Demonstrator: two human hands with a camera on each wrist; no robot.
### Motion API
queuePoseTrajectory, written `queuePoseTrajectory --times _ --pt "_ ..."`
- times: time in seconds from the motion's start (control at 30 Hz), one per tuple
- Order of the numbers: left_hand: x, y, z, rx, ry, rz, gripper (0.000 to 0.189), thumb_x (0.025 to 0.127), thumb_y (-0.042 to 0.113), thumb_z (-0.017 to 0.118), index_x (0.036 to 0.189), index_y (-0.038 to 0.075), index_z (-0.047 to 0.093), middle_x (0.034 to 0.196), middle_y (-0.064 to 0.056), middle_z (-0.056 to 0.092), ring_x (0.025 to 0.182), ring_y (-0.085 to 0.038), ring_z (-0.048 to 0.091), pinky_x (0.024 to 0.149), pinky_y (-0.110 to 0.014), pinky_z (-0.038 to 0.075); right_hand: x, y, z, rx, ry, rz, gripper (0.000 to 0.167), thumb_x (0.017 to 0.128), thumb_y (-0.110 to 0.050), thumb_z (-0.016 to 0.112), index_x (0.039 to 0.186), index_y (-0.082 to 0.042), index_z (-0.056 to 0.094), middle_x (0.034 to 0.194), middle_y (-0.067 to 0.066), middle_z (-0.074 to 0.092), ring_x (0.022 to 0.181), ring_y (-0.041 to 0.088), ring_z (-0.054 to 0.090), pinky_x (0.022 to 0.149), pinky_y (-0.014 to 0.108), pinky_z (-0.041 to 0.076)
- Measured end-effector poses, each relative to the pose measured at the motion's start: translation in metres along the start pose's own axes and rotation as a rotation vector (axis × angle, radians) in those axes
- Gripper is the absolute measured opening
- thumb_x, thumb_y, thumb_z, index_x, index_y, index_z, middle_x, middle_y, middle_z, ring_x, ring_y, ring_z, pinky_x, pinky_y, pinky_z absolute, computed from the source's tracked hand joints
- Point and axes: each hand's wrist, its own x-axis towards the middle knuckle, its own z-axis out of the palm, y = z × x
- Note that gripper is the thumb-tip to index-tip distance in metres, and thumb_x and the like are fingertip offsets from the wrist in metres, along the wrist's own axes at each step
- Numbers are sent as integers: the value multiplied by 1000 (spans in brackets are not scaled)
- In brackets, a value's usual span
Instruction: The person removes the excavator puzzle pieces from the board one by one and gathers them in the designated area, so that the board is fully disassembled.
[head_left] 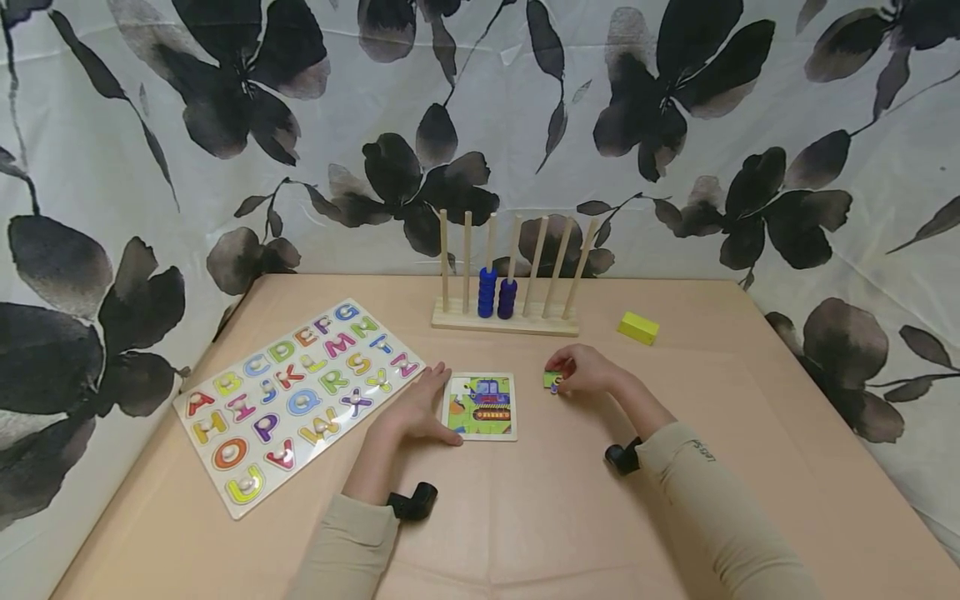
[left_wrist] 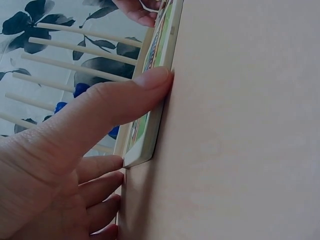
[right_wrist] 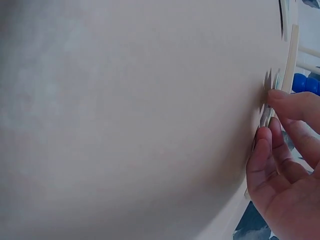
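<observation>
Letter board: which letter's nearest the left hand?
The pink N, rightmost on the letter board: no other letter sits so near the left hand.

- The square, white-framed picture board is printed in green, blue and orange.
- The small, flat puzzle piece is coloured mainly green.
- The white fabric backdrop is patterned with black-grey flowers.

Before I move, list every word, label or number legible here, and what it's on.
"ABCDEFG": top row, alphabet puzzle board
"HIJKLMN": second row
"OPQRST": third row
"UVWXYZ": bottom row
Right sleeve: dark lettering, too small and blurred to read.
No other text is legible.
</observation>
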Motion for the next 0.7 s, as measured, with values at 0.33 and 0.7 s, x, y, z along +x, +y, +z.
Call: queuePoseTrajectory --times 0.33,0.7 --pt "-1 0 0 -11 3 1 112 56 30 88 142 -1 24 150 -17 17 138 -33 9 110 -44 15 -2 1 -2 14 -13 6 32 71 2 72 101 5 62 94 11 62 78 19 50 67 24 46" --pt "0 -2 2 5 9 9 112 55 30 87 142 -1 25 150 -17 17 137 -33 11 110 -44 16 -2 4 0 25 20 -8 32 70 0 72 101 3 62 94 10 61 78 20 50 67 24 45"
